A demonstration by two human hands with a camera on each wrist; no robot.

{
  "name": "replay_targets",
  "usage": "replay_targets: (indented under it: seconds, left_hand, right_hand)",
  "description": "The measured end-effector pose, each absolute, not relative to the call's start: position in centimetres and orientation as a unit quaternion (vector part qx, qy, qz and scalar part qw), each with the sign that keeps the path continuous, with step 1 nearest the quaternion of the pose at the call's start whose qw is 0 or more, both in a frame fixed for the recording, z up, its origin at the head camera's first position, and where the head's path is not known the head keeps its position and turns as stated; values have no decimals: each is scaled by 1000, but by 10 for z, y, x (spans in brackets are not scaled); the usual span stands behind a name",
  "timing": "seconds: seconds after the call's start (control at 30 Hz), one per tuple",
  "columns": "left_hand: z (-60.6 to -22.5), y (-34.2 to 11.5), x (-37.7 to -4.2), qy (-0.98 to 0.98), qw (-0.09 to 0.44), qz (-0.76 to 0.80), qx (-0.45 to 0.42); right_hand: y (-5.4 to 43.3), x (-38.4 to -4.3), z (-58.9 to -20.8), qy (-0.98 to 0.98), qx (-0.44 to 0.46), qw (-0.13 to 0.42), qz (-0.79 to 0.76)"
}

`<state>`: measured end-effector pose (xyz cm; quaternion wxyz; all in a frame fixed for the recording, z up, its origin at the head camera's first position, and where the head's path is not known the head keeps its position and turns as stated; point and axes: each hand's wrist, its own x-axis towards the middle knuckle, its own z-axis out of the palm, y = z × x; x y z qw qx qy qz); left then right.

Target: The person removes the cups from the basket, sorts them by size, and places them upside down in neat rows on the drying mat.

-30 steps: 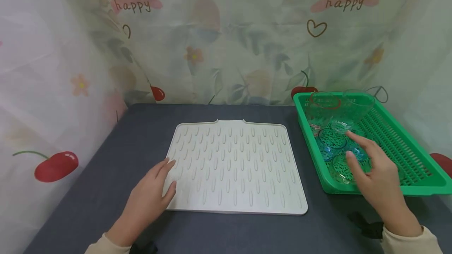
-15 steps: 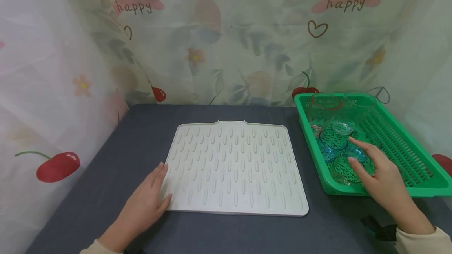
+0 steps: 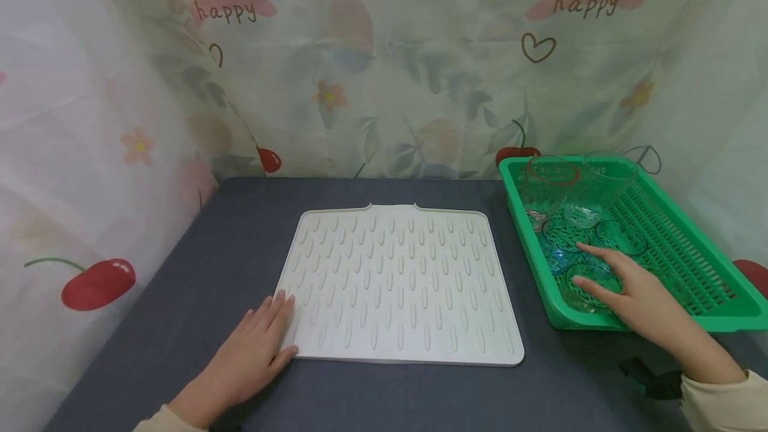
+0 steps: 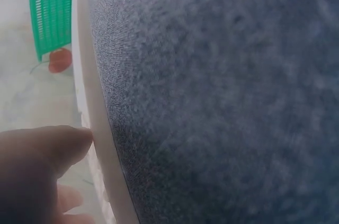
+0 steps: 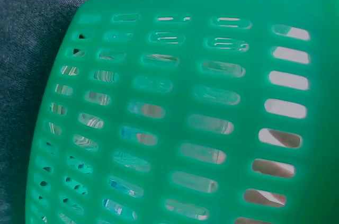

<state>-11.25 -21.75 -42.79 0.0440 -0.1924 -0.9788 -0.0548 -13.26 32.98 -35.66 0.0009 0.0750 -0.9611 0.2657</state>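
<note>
A white drying board [image 3: 396, 279] with raised oval ribs lies on the table. My left hand [image 3: 252, 349] rests with straight fingers on its front left corner; in the left wrist view the thumb [image 4: 63, 142] touches the board's edge [image 4: 100, 123]. Over a green basket [image 3: 714, 245], my right hand [image 3: 642, 302] hovers with thumb and index finger spread apart, nothing between them. Below it are several drinking glasses, among them a clear one [image 3: 579, 302] near the front. Behind stand a red-rimmed glass [image 3: 543, 195] and a taller clear glass [image 3: 609, 185].
The dark grey tabletop [image 3: 384, 395] runs up to a printed curtain [image 3: 390, 72] hanging at the back and sides. In the right wrist view the slotted basket wall [image 5: 180, 113] fills most of the frame, glasses showing through the slots.
My left hand has moved back along the board's left edge to the front corner. My right hand shifted right, then its fingertips moved left and lower over the front glasses.
</note>
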Motion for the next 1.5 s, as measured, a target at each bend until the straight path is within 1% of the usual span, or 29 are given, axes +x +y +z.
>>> replay_targets:
  seconds: [0.17,0.53,0.83,0.97,1.27,1.5]
  left_hand:
    - [-428,-219,-110,-978,17,-65,-197]
    - [-422,-221,-112,-973,-41,-83,-210]
    - [-421,-223,-115,-970,-61,-103,-211]
    - [-421,-223,-114,-969,-60,-109,-215]
    - [-419,-222,-113,-967,-71,-116,-216]
    - [-421,-223,-115,-968,-64,-112,-217]
  right_hand:
    - [331,-137,-356,-965,74,-29,250]
    - [333,-144,-356,-971,68,-70,219]
    - [335,-147,-357,-971,80,-85,210]
    - [338,-149,-358,-969,83,-93,212]
    - [347,-153,-359,-957,92,-131,240]
    - [352,-156,-360,-943,128,-145,270]
